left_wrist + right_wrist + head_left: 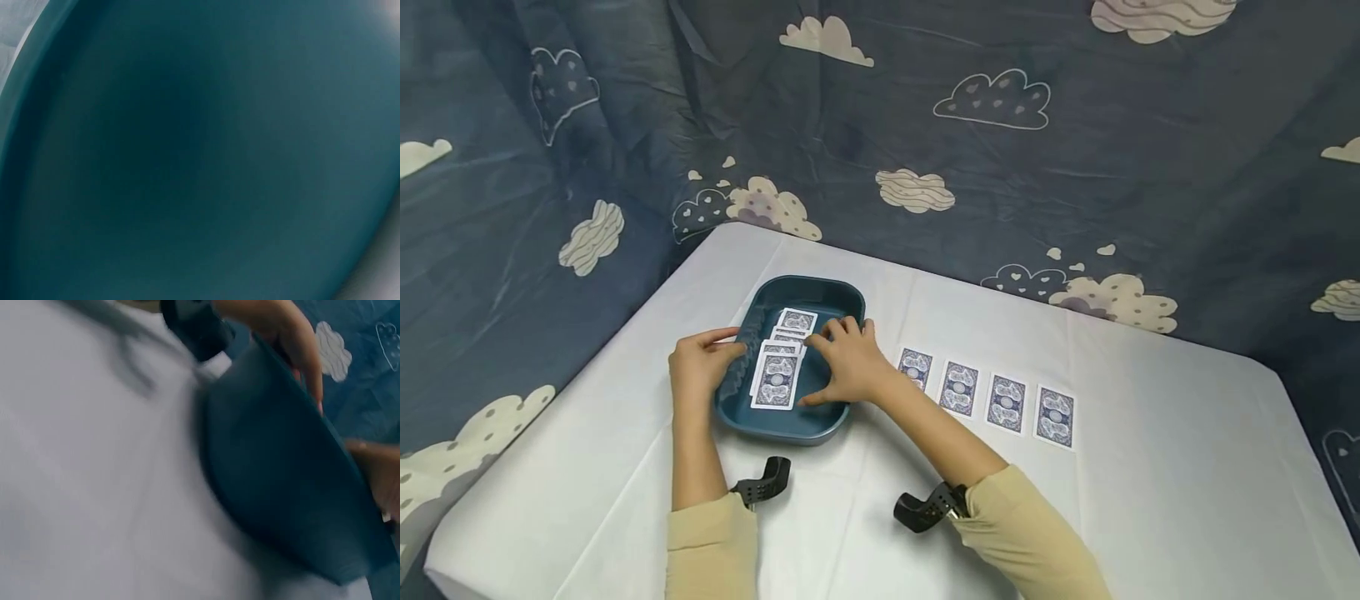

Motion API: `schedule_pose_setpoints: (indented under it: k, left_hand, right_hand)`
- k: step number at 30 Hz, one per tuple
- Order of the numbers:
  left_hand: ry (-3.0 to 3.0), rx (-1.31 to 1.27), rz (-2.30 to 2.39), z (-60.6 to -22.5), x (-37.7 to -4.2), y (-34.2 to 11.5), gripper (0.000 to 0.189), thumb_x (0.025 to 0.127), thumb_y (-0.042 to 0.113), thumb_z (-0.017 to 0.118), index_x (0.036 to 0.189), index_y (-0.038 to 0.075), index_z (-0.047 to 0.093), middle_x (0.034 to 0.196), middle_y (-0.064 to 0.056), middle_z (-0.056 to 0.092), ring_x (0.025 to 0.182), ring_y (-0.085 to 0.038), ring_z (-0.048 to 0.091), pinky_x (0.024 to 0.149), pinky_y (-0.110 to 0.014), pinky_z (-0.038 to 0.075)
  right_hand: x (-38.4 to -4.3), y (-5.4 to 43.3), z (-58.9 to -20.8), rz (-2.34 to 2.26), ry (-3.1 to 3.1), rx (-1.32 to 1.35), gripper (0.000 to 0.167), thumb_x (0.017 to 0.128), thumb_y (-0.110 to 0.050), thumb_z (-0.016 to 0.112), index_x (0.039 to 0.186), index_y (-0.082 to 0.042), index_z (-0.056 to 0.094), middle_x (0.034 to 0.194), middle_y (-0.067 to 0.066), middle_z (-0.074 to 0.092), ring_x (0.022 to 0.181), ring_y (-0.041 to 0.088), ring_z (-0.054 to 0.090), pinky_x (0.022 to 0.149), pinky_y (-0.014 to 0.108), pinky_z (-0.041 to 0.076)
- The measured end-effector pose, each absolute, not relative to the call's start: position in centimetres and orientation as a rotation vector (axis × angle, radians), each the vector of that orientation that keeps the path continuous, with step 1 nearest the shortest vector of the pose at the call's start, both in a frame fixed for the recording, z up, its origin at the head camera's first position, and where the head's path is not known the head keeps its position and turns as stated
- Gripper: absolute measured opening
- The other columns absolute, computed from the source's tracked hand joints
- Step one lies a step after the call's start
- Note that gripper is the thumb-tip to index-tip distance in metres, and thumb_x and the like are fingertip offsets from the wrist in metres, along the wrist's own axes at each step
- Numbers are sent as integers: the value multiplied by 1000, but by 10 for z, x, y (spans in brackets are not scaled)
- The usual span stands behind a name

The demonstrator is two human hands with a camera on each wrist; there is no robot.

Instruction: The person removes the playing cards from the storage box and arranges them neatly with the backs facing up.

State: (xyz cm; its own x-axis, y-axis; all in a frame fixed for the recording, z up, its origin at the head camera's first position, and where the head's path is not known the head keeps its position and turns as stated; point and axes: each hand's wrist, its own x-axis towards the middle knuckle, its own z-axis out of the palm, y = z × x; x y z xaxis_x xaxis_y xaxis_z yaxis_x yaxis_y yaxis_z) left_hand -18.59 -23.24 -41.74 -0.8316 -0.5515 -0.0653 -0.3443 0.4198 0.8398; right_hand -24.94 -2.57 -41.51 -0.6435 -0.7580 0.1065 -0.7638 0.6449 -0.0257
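Cards (777, 383) seemed light and slippery, best held by edges; left hand (695, 367) pinched tray's left rim (730, 389), right hand (855, 363) spread its fingers.

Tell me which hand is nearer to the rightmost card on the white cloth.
Right. The right hand is over the right side of the tray, left of the rightmost card; the left hand is farther, at the tray's left rim.
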Motion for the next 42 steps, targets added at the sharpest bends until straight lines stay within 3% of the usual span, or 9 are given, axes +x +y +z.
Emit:
schedule_pose_setpoints:
  k: [4, 9, 14, 26, 33, 42]
  left_hand:
    - [-2461, 759, -1359, -418, -187, -232, 35, 78, 21, 66, 112, 12, 69, 101, -14, 69, 95, -27, 63, 80, -37, 44]
    - [-2467, 755, -1354, -418, -186, -232, 34, 78, 22, 66, 111, 13, 69, 101, -12, 69, 96, -27, 63, 81, -37, 44]
    - [-2460, 756, -1336, -416, -186, -232, 34, 78, 22, 67, 111, 12, 69, 100, -14, 69, 94, -28, 63, 76, -34, 44]
    - [-2439, 768, -1361, -414, -187, -231, 35, 78, 20, 66, 111, 12, 69, 102, -14, 69, 97, -28, 62, 84, -39, 44]
    - [-2439, 762, -1399, -412, -188, -226, 34, 78, 20, 67, 111, 11, 69, 102, -15, 68, 98, -28, 62, 87, -39, 43]
    - [-2459, 766, -1355, -414, -186, -229, 35, 78, 20, 67, 111, 11, 69, 101, -15, 68, 97, -28, 63, 83, -38, 43]
  right_hand:
    - [-247, -47, -419, -22, -2806, 1278, 93, 56, -76, 64, 130, -21, 51, 121, 7, 49, 116, 24, 39, 104, 55, 18]
    - [-243, -67, -425, -31, -2921, 1307, 99, 55, -79, 63, 130, -16, 48, 121, 6, 49, 113, 22, 41, 97, 43, 28]
    - [-242, -75, -428, -54, -2983, 1269, 101, 50, -79, 65, 123, -11, 48, 119, 5, 47, 110, 20, 40, 92, 39, 31]
    - [-245, -76, -427, -15, -2978, 1290, 93, 53, -76, 67, 117, -10, 49, 116, 5, 49, 108, 19, 41, 91, 39, 31]
    - [-244, -64, -421, 89, -2855, 1319, 97, 54, -73, 69, 125, -10, 51, 119, 4, 52, 111, 20, 42, 95, 41, 29]
    - [-234, -34, -390, 406, -2776, 1277, 95, 53, -72, 70, 129, -18, 48, 121, 2, 49, 110, 18, 44, 86, 37, 37]
